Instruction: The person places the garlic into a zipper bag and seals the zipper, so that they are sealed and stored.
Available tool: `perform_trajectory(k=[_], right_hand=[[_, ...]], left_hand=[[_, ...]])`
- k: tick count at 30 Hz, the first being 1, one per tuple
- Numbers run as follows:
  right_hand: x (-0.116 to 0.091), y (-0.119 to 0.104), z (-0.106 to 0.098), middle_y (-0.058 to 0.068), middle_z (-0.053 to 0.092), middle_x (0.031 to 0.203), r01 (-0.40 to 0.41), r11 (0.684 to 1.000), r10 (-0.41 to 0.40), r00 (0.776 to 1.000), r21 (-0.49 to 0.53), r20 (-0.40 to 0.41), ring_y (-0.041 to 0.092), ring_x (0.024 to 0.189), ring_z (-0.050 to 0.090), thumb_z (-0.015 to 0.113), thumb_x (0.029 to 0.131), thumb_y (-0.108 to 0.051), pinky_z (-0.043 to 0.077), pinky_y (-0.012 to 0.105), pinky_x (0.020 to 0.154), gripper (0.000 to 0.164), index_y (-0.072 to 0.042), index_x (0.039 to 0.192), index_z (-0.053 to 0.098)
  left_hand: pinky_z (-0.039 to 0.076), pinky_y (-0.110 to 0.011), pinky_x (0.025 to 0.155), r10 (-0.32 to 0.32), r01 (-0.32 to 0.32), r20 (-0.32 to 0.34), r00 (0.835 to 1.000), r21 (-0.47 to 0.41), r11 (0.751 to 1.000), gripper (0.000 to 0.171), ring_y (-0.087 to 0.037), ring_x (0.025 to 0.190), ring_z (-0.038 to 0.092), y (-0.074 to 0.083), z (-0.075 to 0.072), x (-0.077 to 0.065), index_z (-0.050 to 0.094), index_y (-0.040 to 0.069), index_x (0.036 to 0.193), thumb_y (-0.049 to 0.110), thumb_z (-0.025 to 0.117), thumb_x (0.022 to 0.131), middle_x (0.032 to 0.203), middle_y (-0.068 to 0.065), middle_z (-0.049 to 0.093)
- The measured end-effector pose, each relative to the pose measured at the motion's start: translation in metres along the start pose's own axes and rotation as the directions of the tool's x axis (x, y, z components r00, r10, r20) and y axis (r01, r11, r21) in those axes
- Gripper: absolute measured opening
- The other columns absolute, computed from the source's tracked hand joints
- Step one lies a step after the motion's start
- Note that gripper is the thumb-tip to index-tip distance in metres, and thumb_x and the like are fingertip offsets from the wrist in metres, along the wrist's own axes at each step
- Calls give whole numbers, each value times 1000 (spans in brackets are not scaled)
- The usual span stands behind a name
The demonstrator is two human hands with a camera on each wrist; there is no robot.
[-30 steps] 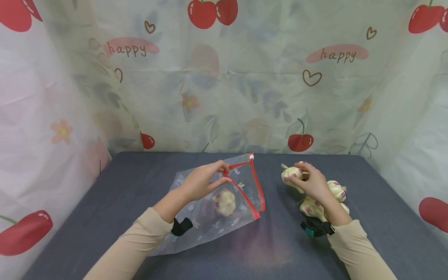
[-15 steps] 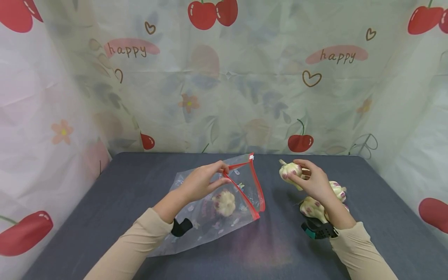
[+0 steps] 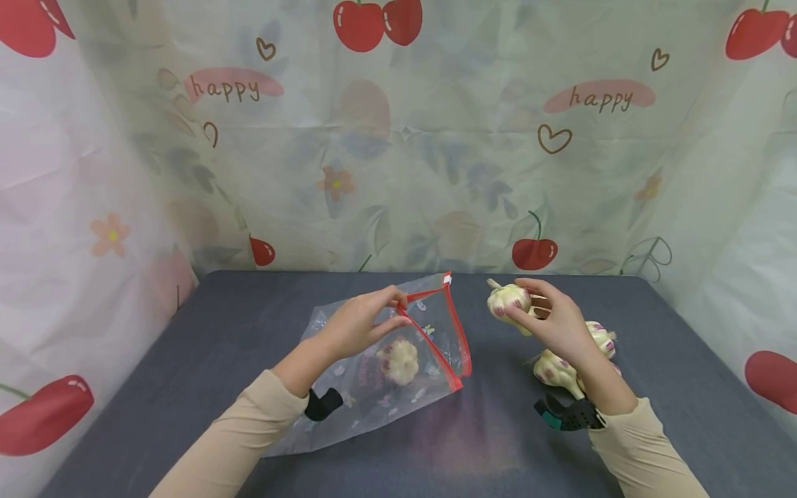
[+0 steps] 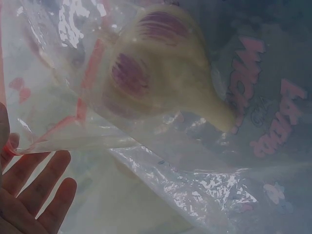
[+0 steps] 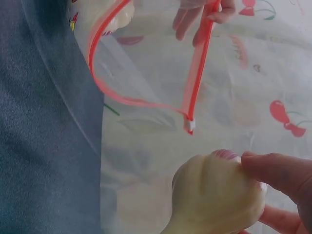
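Observation:
My left hand (image 3: 355, 321) pinches the upper red-edged rim of a clear zip bag (image 3: 349, 415), whose mouth gapes toward the right. One garlic bulb (image 3: 400, 361) lies inside the bag; the left wrist view shows this purple-streaked bulb (image 4: 161, 63) through the plastic. Between thumb and fingers, my right hand (image 3: 557, 325) holds another garlic bulb (image 3: 509, 301) above the table, to the right of the bag's mouth. In the right wrist view, the held bulb (image 5: 217, 195) is below the white zip slider (image 5: 190, 124).
More garlic bulbs (image 3: 556, 371) sit on the dark table (image 3: 486, 443) under and beside my right forearm, partly hidden by it. A printed curtain (image 3: 405, 173) rises behind the table and along both sides.
My right hand has lifted its garlic bulb slightly and carried it left, away from the other bulbs and nearer the bag. The left hand and bag have stayed still.

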State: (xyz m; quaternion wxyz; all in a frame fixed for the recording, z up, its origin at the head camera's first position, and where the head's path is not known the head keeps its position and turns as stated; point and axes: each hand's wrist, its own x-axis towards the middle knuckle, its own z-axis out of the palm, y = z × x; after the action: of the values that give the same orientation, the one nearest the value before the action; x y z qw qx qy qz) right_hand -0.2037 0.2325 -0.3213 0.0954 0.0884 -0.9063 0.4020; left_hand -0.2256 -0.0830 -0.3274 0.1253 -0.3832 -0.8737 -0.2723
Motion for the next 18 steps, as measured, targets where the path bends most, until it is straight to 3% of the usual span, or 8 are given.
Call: perform_trajectory(k=[13, 18], right_hand=[[-6, -14, 5, 17, 56, 126, 74, 997, -75, 997, 12, 9, 35, 108, 62, 68, 86, -28, 51, 46, 87, 51, -7, 130, 51], [-8, -19, 9, 15, 58, 123, 100, 994, -101, 994, 33, 30, 32, 103, 64, 69, 86, -26, 54, 34, 82, 50, -6, 129, 52]], left_hand=[[51, -30, 73, -10, 10, 5, 1000, 9, 1000, 27, -17, 103, 67, 1, 0, 1, 54, 11, 106, 26, 65, 87, 98, 2, 66], [51, -29, 73, -1, 1, 3, 1000, 6, 1000, 27, -17, 103, 67, 1, 0, 1, 54, 10, 106, 25, 65, 87, 98, 1, 66]])
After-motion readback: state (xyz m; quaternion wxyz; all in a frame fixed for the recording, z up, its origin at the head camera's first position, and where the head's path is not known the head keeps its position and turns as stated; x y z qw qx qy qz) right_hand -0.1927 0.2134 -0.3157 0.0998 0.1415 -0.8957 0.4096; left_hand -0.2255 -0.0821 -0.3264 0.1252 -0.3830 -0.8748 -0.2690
